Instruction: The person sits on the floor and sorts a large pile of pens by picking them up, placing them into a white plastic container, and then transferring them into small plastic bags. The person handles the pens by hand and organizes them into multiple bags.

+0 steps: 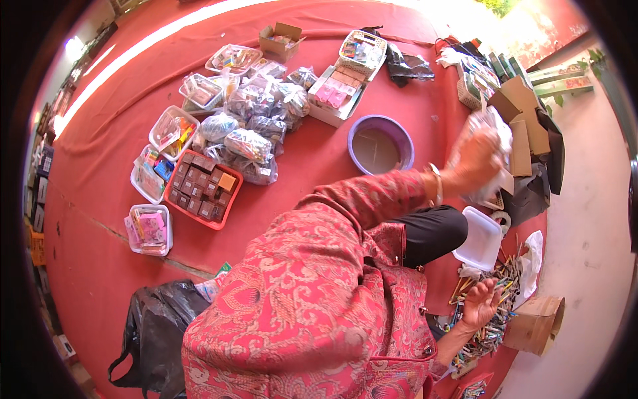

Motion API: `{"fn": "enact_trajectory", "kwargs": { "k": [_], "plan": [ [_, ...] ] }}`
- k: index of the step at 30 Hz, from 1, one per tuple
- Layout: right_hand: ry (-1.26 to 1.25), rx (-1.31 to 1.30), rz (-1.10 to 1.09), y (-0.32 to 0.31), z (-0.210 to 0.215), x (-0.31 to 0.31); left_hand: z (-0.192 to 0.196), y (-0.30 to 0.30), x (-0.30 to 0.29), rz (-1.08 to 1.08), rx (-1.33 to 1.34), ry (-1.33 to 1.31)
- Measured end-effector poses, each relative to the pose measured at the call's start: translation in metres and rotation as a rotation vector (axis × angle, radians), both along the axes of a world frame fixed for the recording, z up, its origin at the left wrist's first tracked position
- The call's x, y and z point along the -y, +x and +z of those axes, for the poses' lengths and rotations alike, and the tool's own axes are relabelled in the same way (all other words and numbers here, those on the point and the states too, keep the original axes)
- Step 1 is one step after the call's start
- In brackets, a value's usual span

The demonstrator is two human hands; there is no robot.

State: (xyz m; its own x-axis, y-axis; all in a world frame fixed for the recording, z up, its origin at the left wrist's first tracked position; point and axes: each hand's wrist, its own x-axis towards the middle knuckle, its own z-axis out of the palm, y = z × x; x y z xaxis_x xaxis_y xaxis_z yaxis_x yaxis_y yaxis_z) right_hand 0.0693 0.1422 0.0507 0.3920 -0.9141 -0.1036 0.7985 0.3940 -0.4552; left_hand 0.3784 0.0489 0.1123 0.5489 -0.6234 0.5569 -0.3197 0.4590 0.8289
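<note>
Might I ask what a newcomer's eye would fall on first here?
Probably the round purple basin on the red floor, above the picture's middle, and the heap of clear plastic bags to its left. At the right, the left hand grips a crumpled whitish plastic bundle. Below it, the open right hand is by a heap of many-coloured pens.

Purple basin (403, 141): round, on red floor covering (100, 199) | Red tray (193, 217): holding brown boxes (201, 188) | Black plastic bag (156, 326): lower left

The left hand (476, 161) is holding a bag (500, 126); the right hand (480, 304), fingers parted, is covering some pens (490, 337) beside a carton (533, 324).
</note>
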Motion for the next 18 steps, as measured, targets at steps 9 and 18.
{"fn": "enact_trajectory", "kwargs": {
  "k": [9, 18],
  "plan": [
    [0.356, -0.238, -0.057, -0.11, -0.107, 0.02, -0.174, 0.165, -0.019, 0.507, 0.117, 0.409],
    [0.702, -0.634, -0.045, -0.105, -0.181, 0.017, -0.328, 0.21, -0.126, 0.763, -0.009, 0.905]
  ]
}}
